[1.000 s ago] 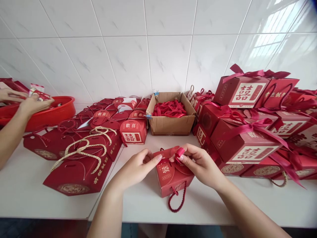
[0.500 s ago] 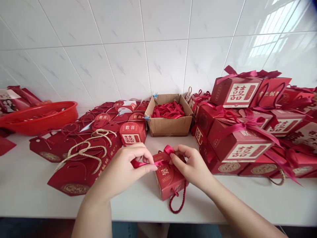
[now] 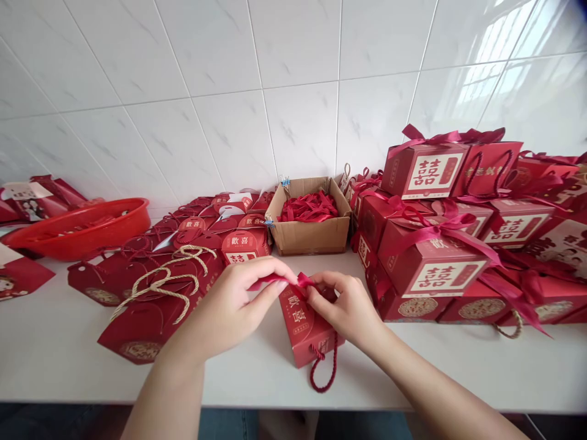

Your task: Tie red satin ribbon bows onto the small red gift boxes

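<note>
A red gift box [image 3: 306, 327] with gold characters lies on the white table between my hands. A dark red cord handle [image 3: 326, 385] loops from its near end. Above the box's far part, my left hand [image 3: 250, 299] pinches a red satin ribbon [image 3: 304, 280] between thumb and fingers. My right hand [image 3: 342, 302] is closed on the same ribbon from the right, its fingers resting at the box top. The ribbon's loop shows between the two hands; the rest is partly hidden by my fingers.
A cardboard box [image 3: 309, 238] of loose red ribbons stands against the tiled wall. Stacked red boxes with bows [image 3: 435, 263] rise at the right. More red boxes [image 3: 147, 324], some with rope handles, crowd the left, near a red plastic basin [image 3: 82, 229].
My left hand has moved in toward the right hand, and the ribbon loop between them looks smaller and lower. The view has shifted slightly.
</note>
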{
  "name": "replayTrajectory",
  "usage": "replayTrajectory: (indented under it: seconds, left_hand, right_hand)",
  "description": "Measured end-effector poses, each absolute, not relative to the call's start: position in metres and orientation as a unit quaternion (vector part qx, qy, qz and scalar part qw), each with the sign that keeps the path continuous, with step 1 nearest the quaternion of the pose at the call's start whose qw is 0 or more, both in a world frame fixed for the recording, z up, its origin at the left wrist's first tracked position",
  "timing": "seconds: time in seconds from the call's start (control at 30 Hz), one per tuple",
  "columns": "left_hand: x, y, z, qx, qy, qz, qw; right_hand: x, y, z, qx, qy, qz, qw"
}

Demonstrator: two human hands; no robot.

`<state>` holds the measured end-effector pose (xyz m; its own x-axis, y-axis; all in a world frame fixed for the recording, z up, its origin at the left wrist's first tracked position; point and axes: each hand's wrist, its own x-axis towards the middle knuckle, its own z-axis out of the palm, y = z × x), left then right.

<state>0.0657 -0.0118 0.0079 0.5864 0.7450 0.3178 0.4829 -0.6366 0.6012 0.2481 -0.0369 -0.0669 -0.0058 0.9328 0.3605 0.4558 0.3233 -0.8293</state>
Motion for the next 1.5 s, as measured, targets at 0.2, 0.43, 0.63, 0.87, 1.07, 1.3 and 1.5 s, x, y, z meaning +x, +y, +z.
replayTrajectory:
  seconds: [0.2, 0.43, 0.63, 0.87, 1.07, 1.3, 1.5]
  left_hand:
    - [0.104, 0.007, 0.003, 0.833, 0.334, 0.336, 0.284]
    - [0.118, 0.022, 0.003, 0.826, 0.34, 0.295, 0.339]
    - [0.104, 0.017, 0.0, 0.819, 0.415, 0.395, 0.003]
    - [0.078, -0.007, -0.017, 0.817, 0.433, 0.309, 0.222]
    - [0.082, -0.006, -0.031, 0.78, 0.421, 0.36, 0.29]
    - [0.081, -0.01, -0.035, 0.766, 0.405, 0.376, 0.329]
    - [0.084, -0.008, -0.045, 0.784, 0.375, 0.375, 0.323]
  right_hand:
    - [0.253, -0.04, -0.065, -0.485, -0.722, 0.194, 0.455]
    - [0.254, -0.038, -0.07, -0.478, -0.708, 0.207, 0.476]
    - [0.254, -0.037, -0.071, -0.48, -0.685, 0.249, 0.488]
    - [0.255, -0.037, -0.074, -0.473, -0.675, 0.265, 0.501]
    - [0.257, -0.037, -0.075, -0.47, -0.673, 0.283, 0.496]
    - [0.258, -0.039, -0.075, -0.46, -0.653, 0.313, 0.514]
    - [0.26, -0.038, -0.078, -0.458, -0.64, 0.335, 0.518]
